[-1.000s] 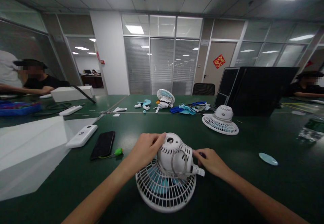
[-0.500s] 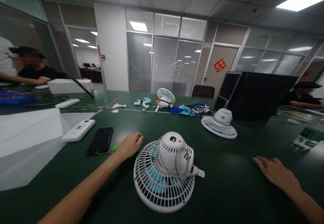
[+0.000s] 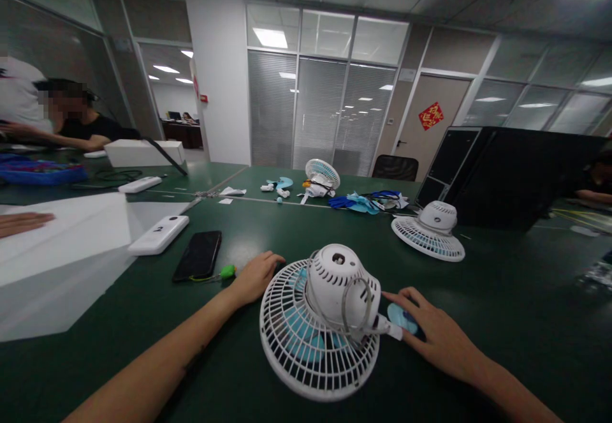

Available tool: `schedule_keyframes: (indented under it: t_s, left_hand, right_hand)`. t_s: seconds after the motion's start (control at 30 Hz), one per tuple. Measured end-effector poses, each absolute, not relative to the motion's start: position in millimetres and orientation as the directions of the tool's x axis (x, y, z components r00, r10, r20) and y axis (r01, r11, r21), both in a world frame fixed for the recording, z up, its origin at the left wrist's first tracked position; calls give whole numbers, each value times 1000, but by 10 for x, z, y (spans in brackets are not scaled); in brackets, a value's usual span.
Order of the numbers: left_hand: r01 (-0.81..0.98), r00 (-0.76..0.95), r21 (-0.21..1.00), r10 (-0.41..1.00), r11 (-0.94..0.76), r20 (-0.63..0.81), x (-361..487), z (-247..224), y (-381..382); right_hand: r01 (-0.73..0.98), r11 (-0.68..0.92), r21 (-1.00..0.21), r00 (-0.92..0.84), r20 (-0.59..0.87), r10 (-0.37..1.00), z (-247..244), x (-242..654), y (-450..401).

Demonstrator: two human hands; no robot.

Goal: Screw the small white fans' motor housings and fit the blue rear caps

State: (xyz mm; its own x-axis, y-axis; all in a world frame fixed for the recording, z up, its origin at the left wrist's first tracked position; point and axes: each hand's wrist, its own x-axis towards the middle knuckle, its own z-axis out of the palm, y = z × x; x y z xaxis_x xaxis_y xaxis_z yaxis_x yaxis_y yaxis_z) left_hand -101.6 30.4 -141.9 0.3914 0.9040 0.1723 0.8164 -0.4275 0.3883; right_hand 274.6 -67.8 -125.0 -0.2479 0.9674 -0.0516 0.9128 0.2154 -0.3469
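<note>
The fan (image 3: 306,340) lies on the table (image 3: 229,359), in front of the person, with its cage down and its round back up. The left hand (image 3: 255,277) is at ten o'clock of the fan, fingers loosely bent and holding nothing that I can see. The right hand (image 3: 437,337) is at three o'clock and holds the blue disc (image 3: 400,316) between its spread fingers; how firmly, I cannot tell.

The main risk, I think, is the disc. It is thin and looks smooth, so a light hold at its edge could let it slip and fall on the table. It is also just beside the white tab (image 3: 394,331) at four o'clock of the fan, and a careless move of the fingers could knock the tab or turn the fan.

The loose cable (image 3: 356,279) makes a loop over the back; a finger could catch in it and pull the fan askew. The back narrows towards its top, and the left hand does not grip it, so a sideways push might make the fan slide. At ten o'clock, the green tag (image 3: 228,272) is near the left wrist, which could drag it and the phone (image 3: 197,256) with it
</note>
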Motion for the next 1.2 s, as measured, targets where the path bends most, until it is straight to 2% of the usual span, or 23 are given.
schedule_keyframes:
  t_s: [0.1,0.23,0.33,0.5,0.67,1.03,1.2]
  left_hand:
    - [810,390,395,901,-434,190,-1030,-1459,340]
    - [799,384,419,902,-432,198,-1034,-1497,364]
    - [784,394,438,898,-440,198,-1045,-1488,360]
    - [826,325,411,922,-385,211,-1187,-1399,346]
    - [891,271,339,953,-301,134,-1290,-1316,345]
    - [943,186,265,979,-200,77,-1210,-1333,375]
    - [961,138,232,988,-151,71,-1215,-1363,393]
  right_hand:
    - [869,201,-452,-207,37,978,-1145,2840,-615]
    - [796,152,-586,-4,247,969,-804,2901,-467]
    - [707,290,-645,18,426,904,-440,2765,-345]
    - [422,530,-735,-47,566,823,52,2257,-267]
    - [178,641,-747,-109,632,767,233,1908,-315]
    - [17,652,-758,-45,651,758,354,2040,-277]
    - [-31,601,-799,12,601,799,327,2156,-146]
